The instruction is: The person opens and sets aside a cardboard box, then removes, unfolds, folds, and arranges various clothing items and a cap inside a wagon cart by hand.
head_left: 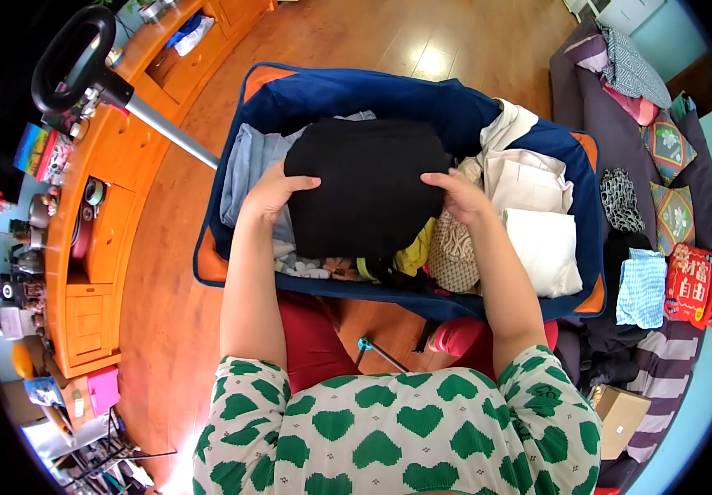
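Left hand [278,191] and right hand [462,196] grasp opposite sides of the black cloth [368,190], over the case [422,95], beside denim [245,165] at its left edge. Step, apparently: positioning the cloth; the next move calls for even, two-handed support.

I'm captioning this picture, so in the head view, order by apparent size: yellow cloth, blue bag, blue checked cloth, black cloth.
1. Blue bag
2. Black cloth
3. Blue checked cloth
4. Yellow cloth, judged by its visible part
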`<state>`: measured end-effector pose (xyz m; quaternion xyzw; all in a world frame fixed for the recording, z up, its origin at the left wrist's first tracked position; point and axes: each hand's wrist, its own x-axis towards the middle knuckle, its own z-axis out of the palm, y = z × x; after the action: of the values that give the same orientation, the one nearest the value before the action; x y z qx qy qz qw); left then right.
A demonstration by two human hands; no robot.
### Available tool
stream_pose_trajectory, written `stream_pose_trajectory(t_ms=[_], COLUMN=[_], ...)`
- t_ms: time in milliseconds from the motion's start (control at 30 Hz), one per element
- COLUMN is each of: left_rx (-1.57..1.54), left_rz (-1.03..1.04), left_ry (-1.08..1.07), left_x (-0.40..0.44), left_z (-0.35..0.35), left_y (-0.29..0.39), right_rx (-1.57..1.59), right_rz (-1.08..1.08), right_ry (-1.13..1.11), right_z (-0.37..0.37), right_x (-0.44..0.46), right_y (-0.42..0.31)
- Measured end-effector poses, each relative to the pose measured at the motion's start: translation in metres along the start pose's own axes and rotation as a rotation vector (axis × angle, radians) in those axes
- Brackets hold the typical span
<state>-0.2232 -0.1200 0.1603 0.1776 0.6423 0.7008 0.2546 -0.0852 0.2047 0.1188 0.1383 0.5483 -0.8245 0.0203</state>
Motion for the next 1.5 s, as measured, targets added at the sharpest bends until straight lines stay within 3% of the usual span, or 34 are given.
stream_pose_trajectory(t_ms=[167,300,367,433,567,633,700,733,767,900,1067,1267,1433,1500], left_rx=[0.147,-0.224,-0.235,-0.275,-0.205,-0.051,0.254,0.273,0.291,0.316,0.461,0.344,-0.203,-0.080], left_rz=[0.189,0.308,0.491,0.546,0.375,0.035,-0.353,-0.407,-0.457,-0.429,-0.241,-0.296,-0.483,-0.515], left_ry=[0.209,0.177,0.247,0.246,0.394,0.493,0.438,0.415,0.390,0.352,0.343,0.385,0.170,0.184], left_x=[-0.007,0.002,0.009,0.011,0.002,0.008,0.011,0.001,-0.005,-0.012,-0.001,-0.010,-0.034,-0.051], left_z=[0.016,0.037,0.050,0.053,0.032,0.005,-0.022,-0.020,-0.016,-0.006,-0.018,-0.006,0.020,0.048], left_y=[0.062,0.108,0.116,0.115,0.071,0.009,-0.049,-0.053,-0.052,-0.029,-0.069,-0.071,-0.030,-0.006], right_rx=[-0.056,-0.159,-0.225,-0.199,-0.169,-0.157,-0.100,-0.094,-0.027,0.063,-0.062,0.149,0.236,0.265], right_rz=[-0.228,-0.425,-0.538,-0.606,-0.502,-0.331,-0.075,0.059,0.027,0.133,0.103,0.070,0.178,0.177], right_ry=[-0.065,-0.042,-0.069,-0.095,-0.072,-0.138,-0.091,-0.068,-0.069,0.065,0.303,0.146,0.095,0.131], right_z=[0.029,0.065,0.074,0.077,0.054,0.028,0.008,-0.004,-0.002,0.015,0.018,-0.001,-0.013,-0.011], right_x=[-0.008,-0.004,-0.005,-0.008,0.003,0.020,0.030,0.035,0.031,0.021,0.031,0.030,-0.013,-0.043], right_y=[-0.067,-0.121,-0.139,-0.144,-0.096,-0.039,0.024,0.054,0.066,0.053,0.050,0.076,0.067,0.043])
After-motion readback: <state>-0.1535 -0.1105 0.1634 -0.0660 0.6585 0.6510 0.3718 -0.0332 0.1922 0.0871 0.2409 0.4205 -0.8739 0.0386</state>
